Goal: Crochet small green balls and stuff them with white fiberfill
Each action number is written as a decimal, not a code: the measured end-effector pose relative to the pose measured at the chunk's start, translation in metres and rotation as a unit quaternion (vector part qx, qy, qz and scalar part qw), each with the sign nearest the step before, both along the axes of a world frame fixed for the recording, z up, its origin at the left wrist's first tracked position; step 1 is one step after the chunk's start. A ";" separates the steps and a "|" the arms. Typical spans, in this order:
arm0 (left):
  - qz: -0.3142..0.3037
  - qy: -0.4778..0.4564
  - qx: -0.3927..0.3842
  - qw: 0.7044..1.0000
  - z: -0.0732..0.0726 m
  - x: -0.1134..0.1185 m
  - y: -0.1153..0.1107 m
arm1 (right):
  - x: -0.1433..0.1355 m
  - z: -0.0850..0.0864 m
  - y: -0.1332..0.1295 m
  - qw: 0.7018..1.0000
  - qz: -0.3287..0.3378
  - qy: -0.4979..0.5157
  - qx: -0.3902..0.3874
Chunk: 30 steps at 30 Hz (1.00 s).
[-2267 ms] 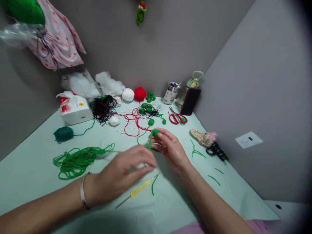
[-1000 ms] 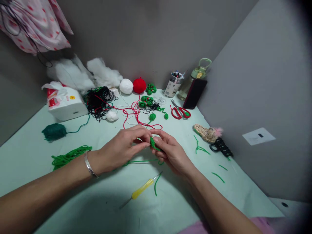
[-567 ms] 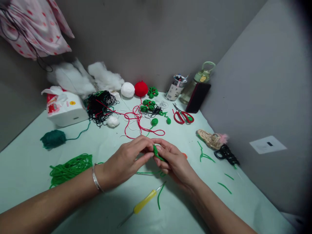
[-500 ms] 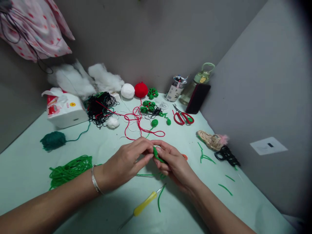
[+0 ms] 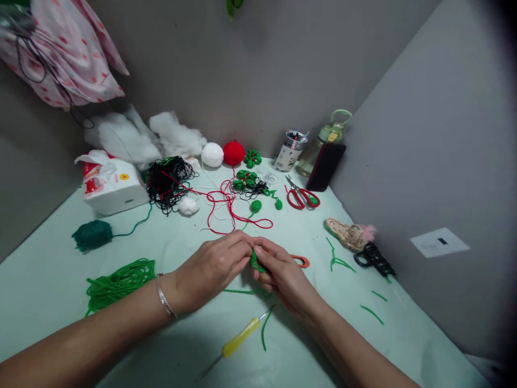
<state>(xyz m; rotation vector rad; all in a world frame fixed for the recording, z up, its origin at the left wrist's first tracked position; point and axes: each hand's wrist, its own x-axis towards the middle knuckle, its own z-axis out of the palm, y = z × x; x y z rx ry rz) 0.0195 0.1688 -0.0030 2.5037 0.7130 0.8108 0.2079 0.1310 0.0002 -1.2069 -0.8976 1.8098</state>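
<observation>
A small green crocheted piece (image 5: 257,262) is held between my two hands near the middle of the table, mostly covered by fingers. My right hand (image 5: 283,269) is closed round it from the right, thumb on top. From the left, my left hand (image 5: 218,264) pinches its upper edge, with the fingertips partly hidden. Green yarn (image 5: 240,291) lies on the table below my hands. An orange oval handle (image 5: 301,261) shows from behind my right hand. Closer to me lies a yellow-handled crochet hook (image 5: 241,338), beside a short green yarn snippet (image 5: 264,331).
A green yarn skein (image 5: 121,283) lies left of my left forearm. Red-handled scissors (image 5: 301,194), tangled red yarn (image 5: 228,207) and small green crocheted balls (image 5: 256,206) lie beyond my hands. A tissue box (image 5: 115,186), bottle (image 5: 313,156) and phone (image 5: 326,166) stand at the back.
The view has shifted slightly. My left fingers have drawn together at the green piece, which has turned a little in my hands. More of the orange handle shows.
</observation>
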 end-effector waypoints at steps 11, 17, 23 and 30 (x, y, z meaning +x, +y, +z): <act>0.125 -0.183 -0.199 0.955 0.014 0.005 0.000 | 0.005 0.018 0.002 0.997 0.010 -0.050 0.058; 0.080 -0.166 -0.313 0.932 0.015 0.006 -0.004 | 0.005 0.019 0.000 0.970 -0.040 -0.173 0.168; 0.067 -0.203 -0.449 0.868 0.015 0.005 0.000 | 0.004 0.016 -0.002 0.962 -0.058 -0.189 0.190; 0.065 -0.241 -0.471 0.846 0.016 0.007 -0.003 | 0.005 0.009 -0.002 0.950 -0.088 -0.196 0.226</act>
